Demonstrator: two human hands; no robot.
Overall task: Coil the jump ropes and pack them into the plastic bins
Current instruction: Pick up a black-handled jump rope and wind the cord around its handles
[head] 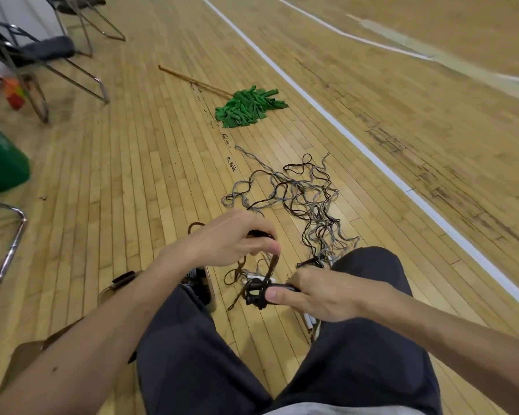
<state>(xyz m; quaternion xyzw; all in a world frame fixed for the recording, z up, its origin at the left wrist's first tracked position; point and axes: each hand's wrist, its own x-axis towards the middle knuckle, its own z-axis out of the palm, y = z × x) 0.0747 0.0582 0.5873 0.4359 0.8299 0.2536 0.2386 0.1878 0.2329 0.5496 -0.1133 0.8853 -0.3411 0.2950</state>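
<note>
Dark jump rope point(272, 266) is wound around its black handles point(256, 292), between the knees point(369, 271); the handles are clasped in the closed grip of the right hand point(321, 295); a loop is pinched just above by the narrow grip of the left hand point(234, 238); beyond, a tangle of ropes point(306, 199) is spread on the floor point(132, 175), a green mop point(249, 106) farther off.

- Bright, even indoor light fell across the wooden floor point(126, 181), with no hard glare.
- Shadows were faint and soft.
- Wide-angle distortion bent the white line point(345, 131) toward the edges.
- Motion blur smeared the chairs point(50, 48) and green bin point(0, 163) at the left.
- The jump ropes point(306, 193) at centre were fairly sharp.
</note>
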